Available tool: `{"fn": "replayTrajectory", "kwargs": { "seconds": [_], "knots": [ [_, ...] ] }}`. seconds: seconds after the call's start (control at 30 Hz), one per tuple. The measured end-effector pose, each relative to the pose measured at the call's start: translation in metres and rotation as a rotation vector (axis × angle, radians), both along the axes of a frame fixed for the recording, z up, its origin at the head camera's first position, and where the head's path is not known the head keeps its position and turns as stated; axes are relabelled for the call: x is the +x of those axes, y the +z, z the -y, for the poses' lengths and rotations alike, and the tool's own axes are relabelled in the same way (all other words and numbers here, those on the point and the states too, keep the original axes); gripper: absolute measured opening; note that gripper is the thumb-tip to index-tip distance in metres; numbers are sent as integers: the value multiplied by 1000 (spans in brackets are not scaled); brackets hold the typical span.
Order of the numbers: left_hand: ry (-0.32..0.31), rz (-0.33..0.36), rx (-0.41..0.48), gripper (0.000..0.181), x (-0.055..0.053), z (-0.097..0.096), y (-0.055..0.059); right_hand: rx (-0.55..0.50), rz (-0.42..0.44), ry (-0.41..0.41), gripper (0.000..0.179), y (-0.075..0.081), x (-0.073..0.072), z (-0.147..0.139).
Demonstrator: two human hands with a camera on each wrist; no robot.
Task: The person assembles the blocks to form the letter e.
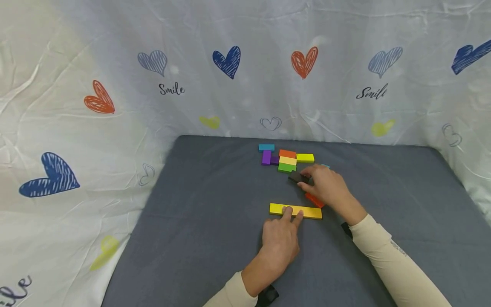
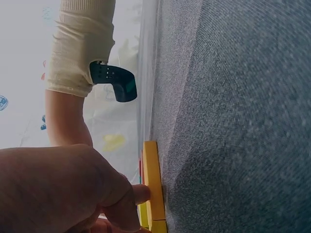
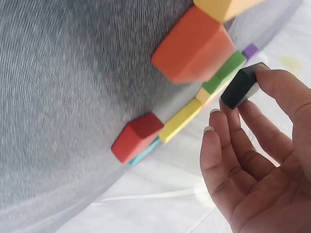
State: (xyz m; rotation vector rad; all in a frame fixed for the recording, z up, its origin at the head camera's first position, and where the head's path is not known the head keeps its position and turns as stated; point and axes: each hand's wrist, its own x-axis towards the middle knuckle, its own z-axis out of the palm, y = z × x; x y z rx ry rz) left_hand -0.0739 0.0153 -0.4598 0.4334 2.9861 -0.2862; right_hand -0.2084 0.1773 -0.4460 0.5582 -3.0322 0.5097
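My right hand (image 1: 326, 185) pinches a black block (image 3: 241, 86) between thumb and fingertips, tilted above the cloth. My left hand (image 1: 280, 238) has two extended fingertips on a row of yellow and orange-yellow blocks (image 1: 310, 212) laid end to end; in the left wrist view a finger touches the orange-yellow block (image 2: 154, 179). An orange-red block (image 1: 314, 199) lies between that row and my right hand. In the right wrist view a red block (image 3: 137, 137) lies farther off, near a teal block (image 3: 144, 151).
Beyond the hands is a cluster: a blue block (image 1: 266, 147), purple block (image 1: 266, 157), orange block (image 1: 287, 154), pale yellow block (image 1: 287, 160), green block (image 1: 287, 167) and yellow block (image 1: 305, 158). Grey cloth (image 1: 199, 204) covers the table; a white printed curtain (image 1: 253, 102) hangs behind.
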Motion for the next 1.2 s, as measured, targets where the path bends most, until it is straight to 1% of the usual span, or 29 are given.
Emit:
{"fn": "replayTrajectory", "kwargs": {
  "seconds": [0.3, 0.53, 0.63, 0.87, 1.03, 1.2],
  "knots": [
    [5, 13, -18, 71, 0, 0, 1, 33, 24, 5, 41, -9, 5, 6],
    [2, 23, -21, 72, 0, 0, 0, 59, -9, 23, 39, -16, 7, 6],
    [3, 24, -22, 73, -1, -1, 0, 65, -19, 26, 40, -17, 8, 5],
    [2, 2, -19, 73, 0, 0, 0, 118, -37, 46, 44, -16, 11, 4],
    [1, 7, -14, 72, -1, 0, 0, 120, -30, 41, 45, -17, 14, 4],
    [-2, 8, -8, 71, 1, 0, 0, 109, -1, 27, 45, -16, 16, 3]
  ]
}}
